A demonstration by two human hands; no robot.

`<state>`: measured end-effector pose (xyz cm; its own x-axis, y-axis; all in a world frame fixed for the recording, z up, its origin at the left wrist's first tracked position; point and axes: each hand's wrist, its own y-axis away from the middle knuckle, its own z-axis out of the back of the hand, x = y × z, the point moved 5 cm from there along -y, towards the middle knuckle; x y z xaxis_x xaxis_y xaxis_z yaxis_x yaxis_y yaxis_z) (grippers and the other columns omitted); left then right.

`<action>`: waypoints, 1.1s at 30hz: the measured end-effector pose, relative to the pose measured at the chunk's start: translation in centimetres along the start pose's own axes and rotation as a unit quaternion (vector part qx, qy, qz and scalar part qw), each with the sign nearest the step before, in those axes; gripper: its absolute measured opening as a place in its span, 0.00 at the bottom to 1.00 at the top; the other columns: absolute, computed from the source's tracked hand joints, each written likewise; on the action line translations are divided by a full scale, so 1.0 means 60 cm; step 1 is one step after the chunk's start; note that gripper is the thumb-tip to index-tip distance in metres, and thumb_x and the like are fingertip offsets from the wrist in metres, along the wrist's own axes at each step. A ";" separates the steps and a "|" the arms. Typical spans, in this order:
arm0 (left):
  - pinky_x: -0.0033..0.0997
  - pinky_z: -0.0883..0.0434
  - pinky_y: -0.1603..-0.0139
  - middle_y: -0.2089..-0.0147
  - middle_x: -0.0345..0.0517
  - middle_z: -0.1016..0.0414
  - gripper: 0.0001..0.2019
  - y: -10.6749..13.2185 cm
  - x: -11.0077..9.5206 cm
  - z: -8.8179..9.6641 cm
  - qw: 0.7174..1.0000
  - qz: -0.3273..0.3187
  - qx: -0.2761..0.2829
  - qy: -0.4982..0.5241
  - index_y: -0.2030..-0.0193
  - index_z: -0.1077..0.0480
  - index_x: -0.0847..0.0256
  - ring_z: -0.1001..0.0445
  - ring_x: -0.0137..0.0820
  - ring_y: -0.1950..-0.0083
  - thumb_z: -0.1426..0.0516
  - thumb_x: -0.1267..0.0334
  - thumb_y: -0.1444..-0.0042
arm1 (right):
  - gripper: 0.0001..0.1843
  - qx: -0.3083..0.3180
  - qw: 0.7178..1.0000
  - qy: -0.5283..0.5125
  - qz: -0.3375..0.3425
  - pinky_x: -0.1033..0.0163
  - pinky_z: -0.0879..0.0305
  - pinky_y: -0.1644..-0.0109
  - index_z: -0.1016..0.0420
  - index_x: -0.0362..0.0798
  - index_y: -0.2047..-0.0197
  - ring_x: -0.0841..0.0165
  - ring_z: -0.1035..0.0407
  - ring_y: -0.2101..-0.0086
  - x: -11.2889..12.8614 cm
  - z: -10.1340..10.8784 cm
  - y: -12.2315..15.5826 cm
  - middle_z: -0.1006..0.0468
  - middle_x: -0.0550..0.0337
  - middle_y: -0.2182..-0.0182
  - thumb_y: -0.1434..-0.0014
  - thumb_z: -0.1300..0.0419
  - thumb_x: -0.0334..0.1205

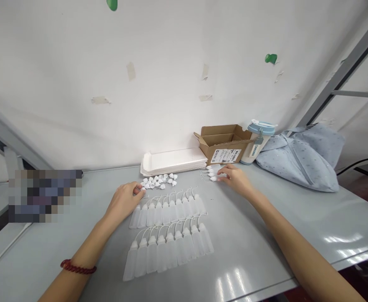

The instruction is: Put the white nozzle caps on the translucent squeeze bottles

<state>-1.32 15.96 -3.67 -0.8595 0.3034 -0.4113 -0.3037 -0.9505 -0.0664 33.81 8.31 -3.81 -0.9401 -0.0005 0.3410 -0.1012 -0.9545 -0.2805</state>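
Two rows of translucent squeeze bottles (pixel 171 251) with thin curved white tubes lie side by side on the grey table (pixel 243 235). Beyond the rows is a loose pile of small white caps (pixel 159 181). My left hand (pixel 125 202) is at the pile's left edge, thumb and fingers pinched around a white cap (pixel 143 189). Farther right, my right hand (pixel 237 179) is closed at a small group of bottles (pixel 214 168) lying with their white tips to the left. Its fingers and thumb grip one bottle, whose body they partly hide.
A stack of white flat trays or sleeves (pixel 174 161) lies against the wall. Beside it stand an open cardboard box (pixel 224 144), a blue-lidded tumbler (pixel 257 142) and a light blue cloth bag (pixel 300 161). A blurred-out object (pixel 44 195) and white cable (pixel 8 249) are at left.
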 end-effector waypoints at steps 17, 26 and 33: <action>0.36 0.34 0.59 0.61 0.46 0.24 0.16 0.042 -0.069 0.035 0.995 -0.020 -0.055 0.082 0.64 0.30 0.57 0.30 0.41 0.54 0.50 0.49 0.47 | 0.12 0.194 0.975 -0.092 0.057 0.69 0.46 0.75 0.28 0.46 0.74 0.72 0.35 0.78 0.154 -0.006 0.061 0.26 0.62 0.79 0.45 0.43 0.44; 0.34 0.32 0.62 0.61 0.46 0.24 0.14 0.059 -0.087 0.034 0.991 -0.031 -0.058 0.116 0.66 0.30 0.57 0.30 0.40 0.54 0.49 0.51 0.47 | 0.09 0.207 0.977 -0.050 -0.014 0.68 0.52 0.77 0.35 0.46 0.76 0.72 0.38 0.78 0.144 -0.026 0.059 0.28 0.61 0.78 0.49 0.44 0.41; 0.33 0.31 0.65 0.61 0.45 0.24 0.13 0.061 -0.093 0.039 0.991 -0.029 -0.072 0.113 0.66 0.29 0.57 0.29 0.40 0.55 0.49 0.52 0.46 | 0.15 0.173 0.985 -0.014 0.001 0.66 0.52 0.73 0.33 0.45 0.57 0.67 0.36 0.74 0.145 -0.020 0.058 0.27 0.59 0.76 0.46 0.44 0.44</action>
<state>1.41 10.95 0.52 -0.7229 0.3511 -0.5951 -0.2747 -0.9363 -0.2188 24.87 5.33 -2.90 -0.9302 -0.0057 0.3669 0.0220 -0.9989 0.0402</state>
